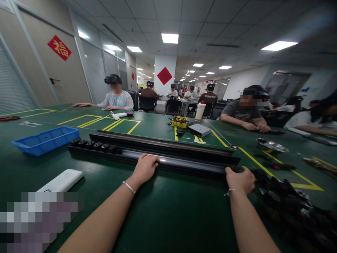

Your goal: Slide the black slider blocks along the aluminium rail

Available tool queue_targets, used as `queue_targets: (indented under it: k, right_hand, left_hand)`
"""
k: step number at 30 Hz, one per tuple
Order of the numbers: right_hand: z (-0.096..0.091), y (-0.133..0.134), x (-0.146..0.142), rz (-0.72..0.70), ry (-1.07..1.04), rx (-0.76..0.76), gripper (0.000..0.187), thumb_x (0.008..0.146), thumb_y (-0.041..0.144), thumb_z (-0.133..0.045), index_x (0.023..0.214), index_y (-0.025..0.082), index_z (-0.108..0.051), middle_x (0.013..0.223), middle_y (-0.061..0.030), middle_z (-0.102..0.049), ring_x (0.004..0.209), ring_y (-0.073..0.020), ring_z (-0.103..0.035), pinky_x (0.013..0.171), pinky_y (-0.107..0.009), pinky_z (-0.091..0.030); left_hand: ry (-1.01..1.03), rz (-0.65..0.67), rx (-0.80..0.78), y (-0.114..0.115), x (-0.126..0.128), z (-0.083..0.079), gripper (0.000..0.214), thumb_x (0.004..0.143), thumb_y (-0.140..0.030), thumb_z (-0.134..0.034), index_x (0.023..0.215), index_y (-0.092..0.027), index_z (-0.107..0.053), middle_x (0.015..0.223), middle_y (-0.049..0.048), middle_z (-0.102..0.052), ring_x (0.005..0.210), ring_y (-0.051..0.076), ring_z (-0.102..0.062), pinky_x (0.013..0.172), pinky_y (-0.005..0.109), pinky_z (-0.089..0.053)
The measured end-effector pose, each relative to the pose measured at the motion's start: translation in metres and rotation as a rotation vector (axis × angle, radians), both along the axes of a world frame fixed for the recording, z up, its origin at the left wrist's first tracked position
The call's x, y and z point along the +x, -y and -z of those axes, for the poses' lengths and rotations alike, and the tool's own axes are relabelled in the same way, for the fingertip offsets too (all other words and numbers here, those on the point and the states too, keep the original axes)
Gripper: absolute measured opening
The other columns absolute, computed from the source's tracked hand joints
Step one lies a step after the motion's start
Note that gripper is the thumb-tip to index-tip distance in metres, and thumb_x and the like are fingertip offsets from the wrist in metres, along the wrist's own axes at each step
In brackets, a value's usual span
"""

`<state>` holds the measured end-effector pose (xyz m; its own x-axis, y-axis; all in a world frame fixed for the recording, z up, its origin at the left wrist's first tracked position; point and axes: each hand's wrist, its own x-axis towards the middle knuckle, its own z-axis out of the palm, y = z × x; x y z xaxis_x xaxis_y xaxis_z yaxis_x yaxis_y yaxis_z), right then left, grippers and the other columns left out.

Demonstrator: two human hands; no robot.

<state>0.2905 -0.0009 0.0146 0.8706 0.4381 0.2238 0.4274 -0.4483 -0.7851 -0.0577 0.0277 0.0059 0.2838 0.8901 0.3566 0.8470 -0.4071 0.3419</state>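
Observation:
A long black metal rail lies across the green table in front of me, with a second black rail just behind it. My left hand rests on the near rail's middle, fingers curled over its edge. My right hand grips the rail's right end, fingers closed around it. Several small black parts sit in a row in the rail's left end. Both wrists wear thin bracelets.
A blue plastic tray stands at the left, a white flat device near it. A heap of black parts lies at the right, a metal dish beyond. Yellow gear, a grey box and seated people are farther back.

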Motion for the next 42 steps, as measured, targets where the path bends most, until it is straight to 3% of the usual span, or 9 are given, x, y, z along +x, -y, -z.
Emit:
queue_targets:
  k: [8, 18, 24, 30, 42]
  right_hand:
    - [-0.004, 0.002, 0.002, 0.078, -0.107, 0.014, 0.066, 0.060, 0.038, -0.064, 0.123, 0.021, -0.054, 0.136, -0.0159, -0.041, 0.119, -0.0368, -0.044, 0.097, -0.048, -0.038]
    - [0.005, 0.001, 0.019, 0.070, -0.015, 0.055, 0.062, 0.067, 0.036, -0.061, 0.126, 0.016, -0.055, 0.118, -0.0164, -0.060, 0.109, -0.0334, -0.054, 0.096, -0.047, -0.040]
    - [0.009, 0.000, 0.025, 0.094, -0.047, 0.028, 0.061, 0.067, 0.038, -0.061, 0.124, 0.017, -0.059, 0.120, -0.0166, -0.059, 0.108, -0.0336, -0.055, 0.093, -0.046, -0.043]
    - [0.014, -0.002, 0.038, 0.135, -0.117, 0.047, 0.055, 0.064, 0.040, -0.063, 0.116, 0.021, -0.064, 0.113, -0.0135, -0.063, 0.101, -0.0323, -0.057, 0.091, -0.045, -0.044]
    - [0.012, 0.001, 0.041, 0.165, -0.077, 0.100, 0.047, 0.066, 0.038, -0.062, 0.108, 0.016, -0.067, 0.101, -0.0128, -0.064, 0.096, -0.0308, -0.058, 0.089, -0.042, -0.045]
  left_hand:
    - [0.016, -0.002, -0.005, 0.000, -0.001, -0.002, 0.019, 0.082, -0.019, -0.051, 0.095, -0.026, -0.064, 0.100, -0.0013, -0.070, 0.100, 0.018, -0.060, 0.105, 0.043, -0.026]
    - [0.019, -0.008, 0.004, 0.000, -0.002, -0.001, 0.019, 0.081, -0.020, -0.052, 0.094, -0.027, -0.065, 0.100, -0.0014, -0.071, 0.100, 0.018, -0.061, 0.106, 0.044, -0.024]
    - [0.012, -0.008, 0.009, 0.000, -0.003, -0.001, 0.019, 0.081, -0.021, -0.052, 0.093, -0.027, -0.065, 0.100, -0.0015, -0.071, 0.100, 0.018, -0.061, 0.107, 0.044, -0.023]
    - [0.008, -0.010, 0.015, 0.000, -0.003, -0.001, 0.019, 0.082, -0.020, -0.051, 0.093, -0.027, -0.065, 0.100, -0.0012, -0.071, 0.100, 0.017, -0.061, 0.107, 0.044, -0.022]
    - [0.017, -0.003, 0.010, 0.000, -0.004, -0.002, 0.019, 0.081, -0.021, -0.052, 0.093, -0.028, -0.065, 0.099, -0.0019, -0.071, 0.099, 0.017, -0.061, 0.109, 0.044, -0.021]
